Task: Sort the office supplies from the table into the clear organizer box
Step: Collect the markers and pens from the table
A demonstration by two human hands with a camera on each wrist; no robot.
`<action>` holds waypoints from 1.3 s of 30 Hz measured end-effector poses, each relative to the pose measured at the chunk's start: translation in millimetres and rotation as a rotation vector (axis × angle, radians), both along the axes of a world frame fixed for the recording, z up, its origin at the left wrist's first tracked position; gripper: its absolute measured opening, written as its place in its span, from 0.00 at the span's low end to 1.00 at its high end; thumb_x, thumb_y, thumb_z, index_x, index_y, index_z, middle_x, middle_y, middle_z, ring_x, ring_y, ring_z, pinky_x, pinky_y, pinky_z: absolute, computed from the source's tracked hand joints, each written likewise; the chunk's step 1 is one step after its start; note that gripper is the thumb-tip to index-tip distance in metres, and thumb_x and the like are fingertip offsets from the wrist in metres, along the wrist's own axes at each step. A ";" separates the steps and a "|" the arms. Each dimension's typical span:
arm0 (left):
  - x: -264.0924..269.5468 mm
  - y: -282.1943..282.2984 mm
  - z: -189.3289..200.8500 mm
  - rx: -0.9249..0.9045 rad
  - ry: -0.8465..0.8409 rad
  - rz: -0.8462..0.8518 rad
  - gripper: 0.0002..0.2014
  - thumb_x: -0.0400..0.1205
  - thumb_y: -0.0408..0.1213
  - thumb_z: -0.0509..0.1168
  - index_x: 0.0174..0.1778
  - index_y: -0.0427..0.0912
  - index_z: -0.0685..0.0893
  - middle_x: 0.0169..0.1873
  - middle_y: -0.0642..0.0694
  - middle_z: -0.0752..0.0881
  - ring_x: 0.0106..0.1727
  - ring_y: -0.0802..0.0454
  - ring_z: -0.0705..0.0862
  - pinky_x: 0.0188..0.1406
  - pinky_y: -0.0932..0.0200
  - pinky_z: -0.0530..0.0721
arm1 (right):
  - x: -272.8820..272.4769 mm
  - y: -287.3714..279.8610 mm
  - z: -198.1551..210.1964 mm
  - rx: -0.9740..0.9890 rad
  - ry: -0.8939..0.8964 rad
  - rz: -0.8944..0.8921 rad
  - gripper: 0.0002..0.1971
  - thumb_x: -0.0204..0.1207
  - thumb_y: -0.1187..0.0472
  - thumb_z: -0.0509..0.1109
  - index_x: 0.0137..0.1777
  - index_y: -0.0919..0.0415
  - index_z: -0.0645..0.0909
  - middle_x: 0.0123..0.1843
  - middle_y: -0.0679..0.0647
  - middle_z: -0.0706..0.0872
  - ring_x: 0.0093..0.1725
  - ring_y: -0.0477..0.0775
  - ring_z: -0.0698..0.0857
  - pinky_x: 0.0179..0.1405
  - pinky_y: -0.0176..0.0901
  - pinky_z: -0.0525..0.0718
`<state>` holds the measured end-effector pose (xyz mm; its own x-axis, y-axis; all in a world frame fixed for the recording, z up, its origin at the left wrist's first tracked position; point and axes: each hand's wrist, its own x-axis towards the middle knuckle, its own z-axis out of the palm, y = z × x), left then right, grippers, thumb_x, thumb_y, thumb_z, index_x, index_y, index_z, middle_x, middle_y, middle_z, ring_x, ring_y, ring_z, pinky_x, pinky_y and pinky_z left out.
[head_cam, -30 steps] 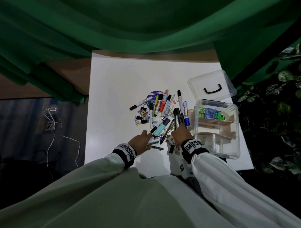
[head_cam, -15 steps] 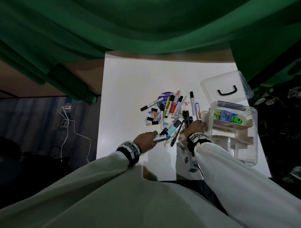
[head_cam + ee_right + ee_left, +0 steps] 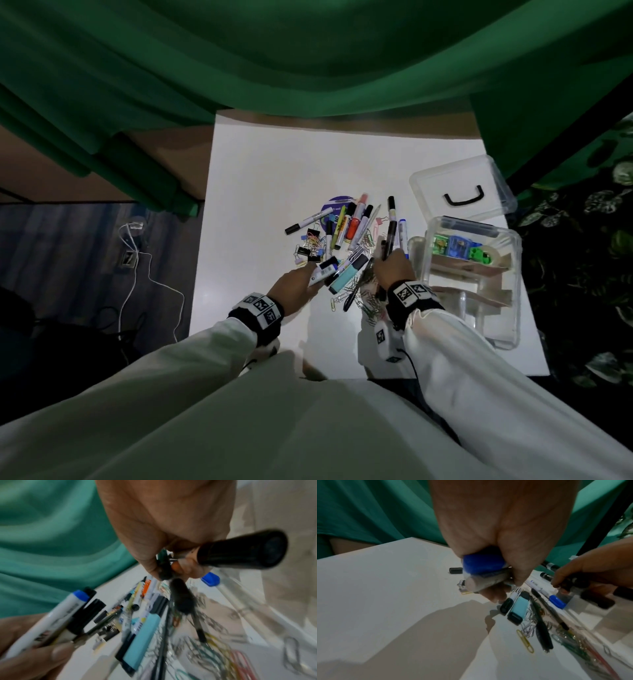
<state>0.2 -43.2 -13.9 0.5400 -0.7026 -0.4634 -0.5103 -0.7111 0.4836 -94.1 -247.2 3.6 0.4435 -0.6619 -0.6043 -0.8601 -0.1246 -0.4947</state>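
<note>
A pile of markers, pens, binder clips and paper clips [image 3: 346, 240] lies mid-table. My left hand [image 3: 297, 287] is at its near left edge and grips a few markers [image 3: 323, 271], one white with a blue cap [image 3: 483, 563]. My right hand [image 3: 394, 270] is at the pile's right side, next to the clear organizer box [image 3: 512, 308]. It grips black markers [image 3: 240, 550] that stick out forward [image 3: 386, 245]. A light blue highlighter [image 3: 346, 278] lies between the hands. The box holds green and blue items [image 3: 455, 247] in its far compartment.
The box's clear lid [image 3: 462, 193] with a black handle lies behind the box. Loose paper clips [image 3: 524, 641] are scattered at the pile's near end. A green curtain [image 3: 308, 68] hangs behind the white table [image 3: 274, 171]. A white cable [image 3: 137, 260] lies on the floor to the left.
Both hands have reached into the pile and closed on pens. The left now holds markers raised off the table; the right has moved towards the box with black markers.
</note>
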 end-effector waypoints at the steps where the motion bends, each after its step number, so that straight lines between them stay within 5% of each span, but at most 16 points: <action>1: -0.7 -3.6 2.5 -0.020 0.001 0.010 0.16 0.86 0.48 0.60 0.62 0.41 0.71 0.49 0.39 0.87 0.44 0.37 0.86 0.38 0.54 0.76 | 0.5 -1.1 7.6 0.013 -0.048 0.008 0.18 0.83 0.56 0.62 0.65 0.68 0.72 0.55 0.62 0.83 0.48 0.60 0.82 0.40 0.42 0.73; 5: -6.8 -30.4 22.7 -0.122 0.047 0.023 0.21 0.87 0.48 0.59 0.70 0.39 0.68 0.47 0.44 0.84 0.39 0.45 0.83 0.36 0.57 0.71 | -6.8 -17.5 46.9 0.078 -0.242 0.167 0.10 0.83 0.56 0.61 0.58 0.62 0.70 0.43 0.57 0.80 0.40 0.58 0.80 0.32 0.43 0.73; 9: -16.9 -70.4 42.8 -0.230 0.071 -0.004 0.25 0.86 0.48 0.61 0.76 0.41 0.67 0.56 0.38 0.85 0.50 0.42 0.83 0.41 0.55 0.74 | -39.7 -63.9 83.0 0.100 -0.323 0.342 0.06 0.82 0.53 0.63 0.53 0.54 0.72 0.40 0.59 0.85 0.35 0.59 0.86 0.30 0.48 0.81; 11: -23.7 -90.8 54.0 -0.262 0.076 -0.008 0.26 0.86 0.48 0.61 0.77 0.41 0.66 0.60 0.39 0.83 0.54 0.42 0.82 0.46 0.54 0.77 | -63.7 -94.7 95.9 0.010 -0.230 0.513 0.06 0.83 0.55 0.64 0.56 0.53 0.74 0.45 0.59 0.88 0.38 0.57 0.87 0.30 0.46 0.82; 18: -50.6 -147.2 75.9 -0.304 0.086 -0.029 0.18 0.85 0.44 0.63 0.67 0.39 0.73 0.53 0.38 0.85 0.50 0.42 0.84 0.47 0.51 0.80 | -104.5 -143.3 72.4 -0.328 0.382 0.900 0.15 0.81 0.58 0.62 0.66 0.59 0.78 0.64 0.60 0.84 0.63 0.61 0.84 0.59 0.48 0.82; 20: -58.9 -159.7 78.4 -0.295 0.105 -0.076 0.14 0.84 0.44 0.65 0.61 0.43 0.74 0.45 0.43 0.84 0.42 0.46 0.83 0.36 0.56 0.78 | -108.5 -135.9 61.1 -0.342 0.357 0.929 0.16 0.81 0.57 0.63 0.67 0.57 0.78 0.63 0.58 0.85 0.62 0.61 0.84 0.60 0.50 0.83; 22: -65.1 -170.9 80.4 -0.290 0.093 -0.135 0.10 0.82 0.43 0.67 0.55 0.45 0.75 0.37 0.51 0.81 0.35 0.54 0.80 0.28 0.62 0.70 | -111.0 -132.3 49.8 -0.332 0.254 0.932 0.16 0.80 0.58 0.64 0.67 0.54 0.78 0.63 0.57 0.86 0.61 0.60 0.85 0.60 0.51 0.84; 24: -70.4 -182.7 81.8 -0.272 0.061 -0.211 0.11 0.81 0.41 0.69 0.55 0.43 0.77 0.38 0.50 0.82 0.39 0.51 0.83 0.29 0.63 0.68 | -115.6 -133.8 50.1 -0.276 0.153 0.879 0.16 0.79 0.56 0.65 0.66 0.51 0.80 0.62 0.55 0.87 0.59 0.60 0.86 0.58 0.48 0.84; 27: -78.5 -204.5 79.5 -0.195 -0.004 -0.327 0.15 0.80 0.39 0.70 0.61 0.40 0.80 0.51 0.41 0.87 0.51 0.44 0.85 0.41 0.57 0.78 | -135.2 -148.7 65.8 -0.264 0.060 0.739 0.13 0.79 0.53 0.67 0.61 0.48 0.85 0.58 0.53 0.89 0.55 0.58 0.86 0.53 0.46 0.84; 30: -92.4 -231.2 74.9 -0.106 -0.128 -0.487 0.17 0.80 0.42 0.69 0.64 0.44 0.81 0.57 0.41 0.87 0.56 0.41 0.85 0.52 0.51 0.83 | -161.1 -169.5 72.4 -0.404 0.050 0.545 0.11 0.77 0.62 0.68 0.57 0.53 0.85 0.57 0.57 0.86 0.58 0.62 0.85 0.56 0.52 0.84; 35: -124.2 -266.5 63.6 0.030 -0.205 -0.669 0.12 0.81 0.36 0.66 0.60 0.45 0.84 0.50 0.41 0.89 0.51 0.40 0.88 0.46 0.52 0.84 | -171.5 -177.5 69.9 -0.418 0.056 0.333 0.20 0.77 0.67 0.65 0.70 0.61 0.74 0.66 0.66 0.78 0.65 0.68 0.80 0.60 0.58 0.81; 39: -125.8 -264.6 61.7 -0.080 -0.164 -0.640 0.12 0.80 0.33 0.65 0.60 0.44 0.84 0.50 0.39 0.88 0.50 0.41 0.87 0.49 0.52 0.84 | -168.5 -169.8 66.9 -0.415 0.039 0.325 0.20 0.78 0.67 0.62 0.70 0.61 0.74 0.66 0.66 0.77 0.65 0.70 0.78 0.58 0.60 0.81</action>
<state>-125.5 -307.8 47.8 0.0640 -0.9369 -0.3438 -0.8916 -0.2084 0.4021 -262.6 -417.0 70.5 0.6480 -0.6811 -0.3409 -0.7613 -0.5666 -0.3151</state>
